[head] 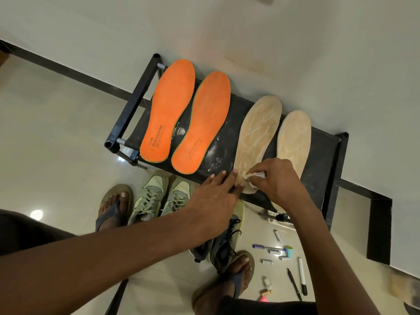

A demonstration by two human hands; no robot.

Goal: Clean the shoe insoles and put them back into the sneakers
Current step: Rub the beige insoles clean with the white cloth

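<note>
Two orange insoles [169, 110] [202, 123] lie side by side on a black rack top [222, 151]. To their right lie two beige insoles [258, 135] [294, 139], the left one streaked with white smears. My left hand [216, 196] presses flat on the heel end of the smeared beige insole, fingers straight. My right hand [275, 178] pinches a small white wad [255, 175] against that same heel. On the floor below stand a pair of pale green sneakers [159, 196] and a dark pair [220, 244], partly hidden by my left arm.
Pens, markers and small bottles [284, 264] lie scattered on the tiled floor at the lower right. My feet in sandals [114, 205] [236, 276] stand beside the sneakers. A white wall rises directly behind the rack. White powder dusts the rack top.
</note>
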